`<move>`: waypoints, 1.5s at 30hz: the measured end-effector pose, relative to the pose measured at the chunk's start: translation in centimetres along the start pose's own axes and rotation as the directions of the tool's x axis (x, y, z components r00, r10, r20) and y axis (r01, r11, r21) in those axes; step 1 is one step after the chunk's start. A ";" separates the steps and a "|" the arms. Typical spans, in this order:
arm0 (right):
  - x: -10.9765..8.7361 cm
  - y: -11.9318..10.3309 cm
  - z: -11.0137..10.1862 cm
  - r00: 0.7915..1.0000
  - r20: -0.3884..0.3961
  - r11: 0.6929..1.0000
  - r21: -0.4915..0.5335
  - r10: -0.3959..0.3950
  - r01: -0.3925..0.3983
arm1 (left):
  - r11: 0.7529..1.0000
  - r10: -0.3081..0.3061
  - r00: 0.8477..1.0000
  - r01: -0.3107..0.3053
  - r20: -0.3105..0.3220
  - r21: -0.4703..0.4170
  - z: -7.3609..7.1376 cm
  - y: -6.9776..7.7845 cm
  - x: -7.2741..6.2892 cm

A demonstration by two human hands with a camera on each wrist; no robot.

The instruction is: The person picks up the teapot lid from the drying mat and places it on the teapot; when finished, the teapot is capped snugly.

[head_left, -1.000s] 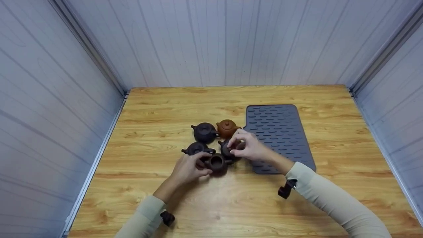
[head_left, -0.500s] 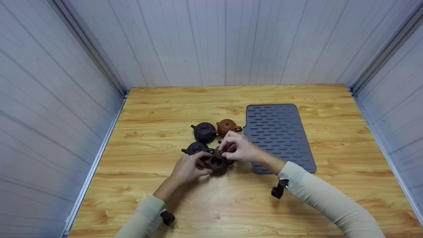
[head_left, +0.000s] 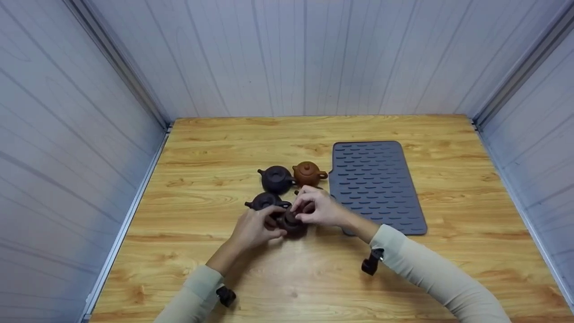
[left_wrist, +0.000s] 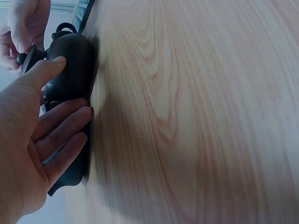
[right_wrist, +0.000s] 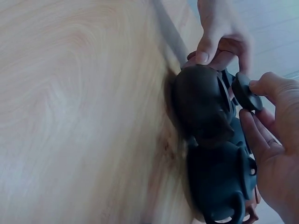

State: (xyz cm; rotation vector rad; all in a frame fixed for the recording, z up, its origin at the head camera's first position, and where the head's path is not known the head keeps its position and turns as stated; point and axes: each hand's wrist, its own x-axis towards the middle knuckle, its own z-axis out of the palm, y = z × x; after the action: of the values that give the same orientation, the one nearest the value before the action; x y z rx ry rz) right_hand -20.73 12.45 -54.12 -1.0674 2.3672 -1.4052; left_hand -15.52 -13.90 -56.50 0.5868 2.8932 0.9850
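A dark brown teapot (head_left: 295, 231) stands nearest me at the front of a cluster of teapots. My left hand (head_left: 255, 227) steadies it from the left, with the thumb pressed on the pot's body (left_wrist: 74, 70) in the left wrist view. Between thumb and fingertips, my right hand (head_left: 320, 207) pinches the knob of a dark lid (right_wrist: 246, 92). That lid is tilted just over the teapot's mouth; the right wrist view shows a gap between them. Left of it sits a black teapot (head_left: 264, 201), close to my left fingers. Another dark teapot (right_wrist: 217, 172) is mostly hidden under my right hand in the head view.
Behind the hands stand a dark purple teapot (head_left: 276, 179) and an orange-brown teapot (head_left: 306, 173), both with lids on. A grey ridged mat (head_left: 376, 188) lies flat to the right, beneath my right forearm. White panels (head_left: 278, 58) border the wooden table.
My right hand has carried the lid left and toward me, from above the neighbouring dark teapot to over the front teapot's mouth. My left hand has stayed in place.
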 end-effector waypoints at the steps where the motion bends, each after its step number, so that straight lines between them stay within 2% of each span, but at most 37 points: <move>1: 0.0 0.0 0.1 1.000 -0.002 1.000 -0.004 0.002 -0.002 | 1.000 0.003 1.000 -0.003 -0.003 0.002 0.0 0.0 0.0; 8: -0.2 0.2 0.7 0.999 0.006 0.999 0.007 0.031 -0.031 | 0.999 0.025 0.999 -0.024 -0.027 0.027 0.0 -0.1 0.0; 15: -0.3 0.4 0.9 0.999 0.016 0.998 -0.045 0.033 -0.033 | 0.999 0.038 0.999 -0.038 -0.028 0.007 0.1 -0.1 -0.1; 28: -0.2 0.5 1.0 0.999 0.025 0.993 -0.117 0.029 -0.026 | 0.999 0.033 0.999 -0.033 -0.021 -0.006 0.0 -0.2 -0.1; 40: -0.4 0.5 1.0 1.000 0.011 0.993 -0.122 0.009 -0.008 | 1.000 0.028 0.999 -0.028 -0.019 0.013 -0.1 -0.1 -0.1; 45: -0.4 0.5 1.1 1.000 0.013 0.993 -0.116 0.027 -0.026 | 0.999 0.028 0.999 -0.028 -0.020 0.017 0.0 -0.1 0.0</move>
State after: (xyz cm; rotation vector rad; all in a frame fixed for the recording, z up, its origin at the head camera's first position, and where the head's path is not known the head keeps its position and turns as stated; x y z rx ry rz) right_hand -20.15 12.09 -55.14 -1.0657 2.4698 -1.2607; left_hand -15.52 -14.01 -56.54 0.6235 2.9215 0.9771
